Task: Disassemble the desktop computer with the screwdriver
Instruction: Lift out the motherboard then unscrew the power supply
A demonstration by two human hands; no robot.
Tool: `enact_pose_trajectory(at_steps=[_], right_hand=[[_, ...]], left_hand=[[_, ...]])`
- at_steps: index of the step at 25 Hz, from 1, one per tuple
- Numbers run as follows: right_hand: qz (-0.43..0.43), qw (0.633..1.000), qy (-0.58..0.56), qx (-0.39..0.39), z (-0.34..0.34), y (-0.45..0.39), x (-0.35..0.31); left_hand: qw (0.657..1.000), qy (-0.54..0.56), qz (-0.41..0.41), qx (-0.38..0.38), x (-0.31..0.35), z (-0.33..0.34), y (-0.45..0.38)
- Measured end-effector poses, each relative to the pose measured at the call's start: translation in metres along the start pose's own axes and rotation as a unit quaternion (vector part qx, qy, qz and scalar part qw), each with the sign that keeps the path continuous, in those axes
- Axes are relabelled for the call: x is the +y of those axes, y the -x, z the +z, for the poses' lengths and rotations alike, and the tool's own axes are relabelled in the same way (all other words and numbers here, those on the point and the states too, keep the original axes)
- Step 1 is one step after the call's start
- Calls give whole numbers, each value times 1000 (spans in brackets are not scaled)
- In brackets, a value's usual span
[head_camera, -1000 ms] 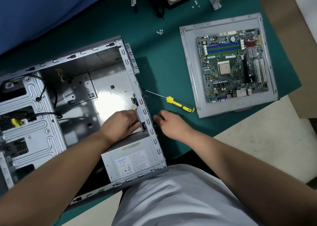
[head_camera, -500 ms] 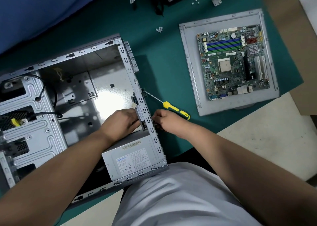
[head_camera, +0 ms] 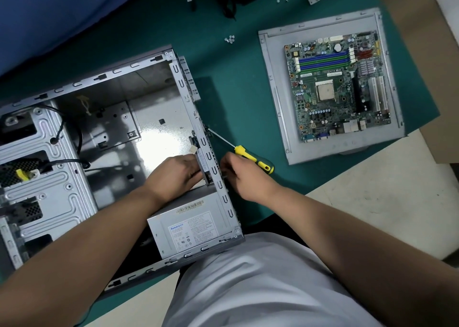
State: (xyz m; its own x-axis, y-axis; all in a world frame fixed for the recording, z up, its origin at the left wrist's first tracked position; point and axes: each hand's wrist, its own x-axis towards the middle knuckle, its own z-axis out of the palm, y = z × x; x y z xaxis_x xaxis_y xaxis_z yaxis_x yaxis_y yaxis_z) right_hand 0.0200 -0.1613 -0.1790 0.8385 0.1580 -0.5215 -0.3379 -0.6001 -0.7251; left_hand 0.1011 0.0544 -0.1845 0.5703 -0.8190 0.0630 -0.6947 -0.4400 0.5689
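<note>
Head cam: screwdriver [head_camera: 250, 156] lies just behind right hand [head_camera: 244, 177], handle toward it, shaft diagonal to case [head_camera: 218, 185]; fingers hidden, grip can't tell.

Green mat [head_camera: 248, 83] over a pale floor [head_camera: 372, 215].
A blue cloth [head_camera: 62, 16] lies along the far left; brown cardboard [head_camera: 422, 53] sits at the right edge under bright overhead light.

green mat [head_camera: 238, 83] | on it: case [head_camera: 129, 83], screwdriver [head_camera: 253, 159], panel [head_camera: 275, 98], screws [head_camera: 229, 39]
</note>
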Motion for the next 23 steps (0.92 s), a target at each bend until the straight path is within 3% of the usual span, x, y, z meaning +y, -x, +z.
enact_pose_trajectory(at_steps=[2,4,6,9,15,23], right_hand=[[56,995,-83,18,5,1,-1],[153,967,-201,31,6,-2,-5],[208,947,-242,24,6,-6,-8],[202,964,-170,-22,6,-11,-14],[193,965,-173,-38,2,-16,-16],[107,993,5,-42,-4,-13,-10]], left_hand=[[1000,2,-3,-1,-1,0,1],[1000,4,-5,-4,-1,0,1],[1000,5,-2,-1,0,0,0],[1000,11,-3,-3,0,-1,0],[1000,9,-8,-9,0,-2,1],[1000,22,-10,-16,0,-3,0]])
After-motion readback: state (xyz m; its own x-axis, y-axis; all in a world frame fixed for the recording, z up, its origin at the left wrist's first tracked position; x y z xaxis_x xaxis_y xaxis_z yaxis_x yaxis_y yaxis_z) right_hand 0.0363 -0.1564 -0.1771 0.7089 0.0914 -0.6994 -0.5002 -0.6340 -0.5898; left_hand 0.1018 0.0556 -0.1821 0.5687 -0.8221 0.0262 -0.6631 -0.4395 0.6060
